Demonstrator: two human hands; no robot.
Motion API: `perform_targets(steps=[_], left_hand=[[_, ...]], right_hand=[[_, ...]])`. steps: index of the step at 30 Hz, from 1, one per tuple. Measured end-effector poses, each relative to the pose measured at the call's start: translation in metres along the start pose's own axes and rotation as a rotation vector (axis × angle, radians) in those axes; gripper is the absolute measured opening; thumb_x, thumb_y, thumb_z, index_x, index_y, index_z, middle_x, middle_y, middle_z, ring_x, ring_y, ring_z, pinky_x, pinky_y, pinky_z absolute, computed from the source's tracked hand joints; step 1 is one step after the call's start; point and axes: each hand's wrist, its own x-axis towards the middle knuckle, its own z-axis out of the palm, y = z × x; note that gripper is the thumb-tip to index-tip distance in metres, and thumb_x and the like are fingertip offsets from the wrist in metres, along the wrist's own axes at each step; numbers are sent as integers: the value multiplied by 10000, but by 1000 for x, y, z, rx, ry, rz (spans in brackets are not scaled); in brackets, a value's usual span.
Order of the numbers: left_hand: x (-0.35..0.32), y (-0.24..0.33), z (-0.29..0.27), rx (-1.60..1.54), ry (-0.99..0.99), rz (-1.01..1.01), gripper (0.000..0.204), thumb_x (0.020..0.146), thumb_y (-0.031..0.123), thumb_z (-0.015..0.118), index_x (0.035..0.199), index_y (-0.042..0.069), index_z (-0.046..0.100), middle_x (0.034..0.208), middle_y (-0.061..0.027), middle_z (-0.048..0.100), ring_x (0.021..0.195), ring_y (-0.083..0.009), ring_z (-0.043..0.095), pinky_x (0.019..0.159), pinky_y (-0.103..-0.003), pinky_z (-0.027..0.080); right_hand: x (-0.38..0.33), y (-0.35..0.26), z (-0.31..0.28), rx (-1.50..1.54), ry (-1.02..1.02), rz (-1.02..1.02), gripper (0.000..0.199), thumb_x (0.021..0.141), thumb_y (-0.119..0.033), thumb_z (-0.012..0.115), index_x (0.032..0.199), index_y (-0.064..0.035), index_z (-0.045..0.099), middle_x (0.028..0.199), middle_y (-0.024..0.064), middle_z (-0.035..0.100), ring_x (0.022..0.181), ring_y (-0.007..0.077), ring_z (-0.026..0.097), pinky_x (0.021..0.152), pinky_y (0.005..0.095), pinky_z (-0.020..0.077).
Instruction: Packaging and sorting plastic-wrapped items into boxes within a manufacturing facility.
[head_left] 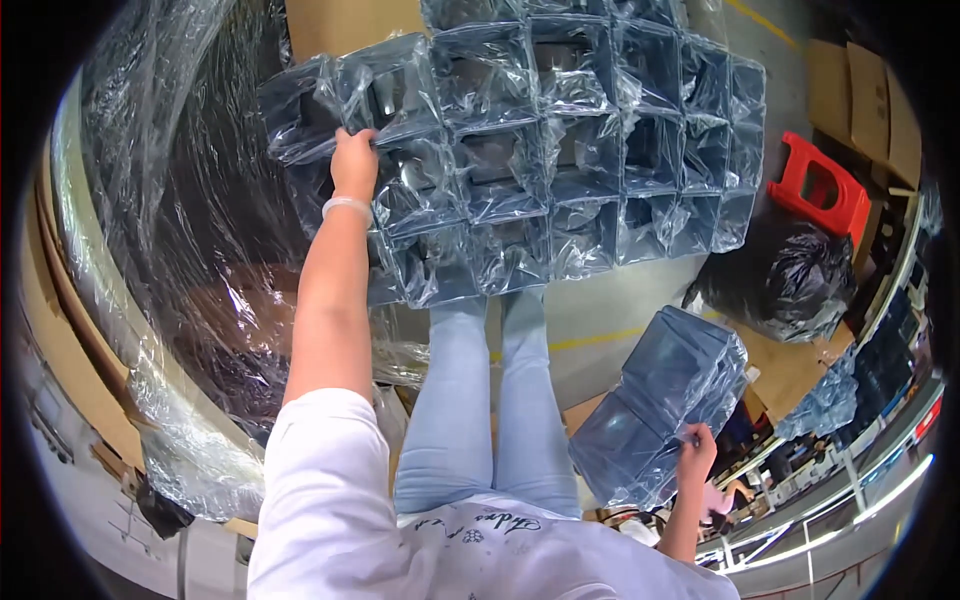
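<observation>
A wide grid of bluish clear plastic cells (500, 155), like a sheet of air-cushion packaging, spreads in front of my legs. My left hand (355, 165) is closed on one of its seams near the left side, fingertips partly hidden by the film. A smaller piece of the same bluish plastic (655, 400), a few cells large and wrinkled, hangs at the lower right. My right hand (697, 452) pinches its right edge. The two plastic pieces are apart from each other.
Crumpled clear film (190, 200) covers a large stretch on the left, beside cardboard (85, 340). On the right are a red plastic stool (822, 190), a black garbage bag (785, 275) and cardboard boxes (862, 105). A yellow line (600, 339) crosses the floor. Another person's arm (738, 492) shows at lower right.
</observation>
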Motion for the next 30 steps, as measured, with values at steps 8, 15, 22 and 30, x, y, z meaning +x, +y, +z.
perform_targets(steps=[8,15,22,30], left_hand=[[50,-59,-89,-49,145,188,229,686,112,610,904,64,661,802,-209,612,793,-368,599,700,-431,471],[44,-87,-159,-27,232,17,299,663,163,685,923,23,640,873,-178,642,816,-340,604,730,-389,461],[44,-41,-154,-1121,16,-183,339,770,-19,541,1105,27,512,975,-101,582,789,-205,585,455,-298,484],[87,59,-16,-1710,-632,-400,232,881,180,485,1052,44,563,1021,-87,610,893,-189,567,706,-316,472]], right_hand=[[-38,47,88,160,60,109,177,676,112,479,782,1,568,721,123,617,700,212,603,657,301,457],[-42,79,235,335,323,220,89,667,84,521,692,-1,516,591,93,531,586,182,528,568,293,413],[-25,42,326,661,461,429,82,678,31,588,741,-6,553,686,174,584,661,313,582,617,357,446],[40,20,339,796,746,554,50,690,1,559,731,-27,566,701,190,590,707,368,587,622,398,455]])
